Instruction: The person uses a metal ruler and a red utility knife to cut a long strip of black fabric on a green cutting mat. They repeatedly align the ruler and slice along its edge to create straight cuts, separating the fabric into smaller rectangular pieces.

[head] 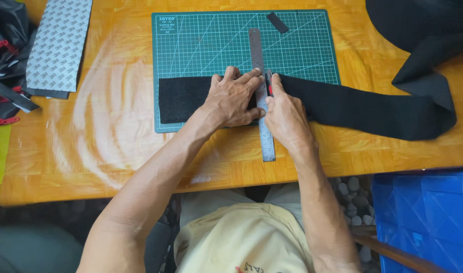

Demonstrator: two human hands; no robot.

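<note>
Both forearms reach out over the wooden table (115, 151). Left hand (231, 98) presses flat, fingers spread, on the steel ruler (262, 101) across the black fabric strip (343, 106); right hand (284, 114) grips a red-handled cutter (268, 81) against its edge, mid-cut on the green cutting mat (206, 45); next needs a steady pull along it

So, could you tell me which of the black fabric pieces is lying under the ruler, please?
The long black strip crossing the green mat. The ruler lies over it, pressed by the left hand; the small black piece lies apart.

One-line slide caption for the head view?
Left hand pins steel ruler on black fabric strip; right hand cuts alongside.
</note>
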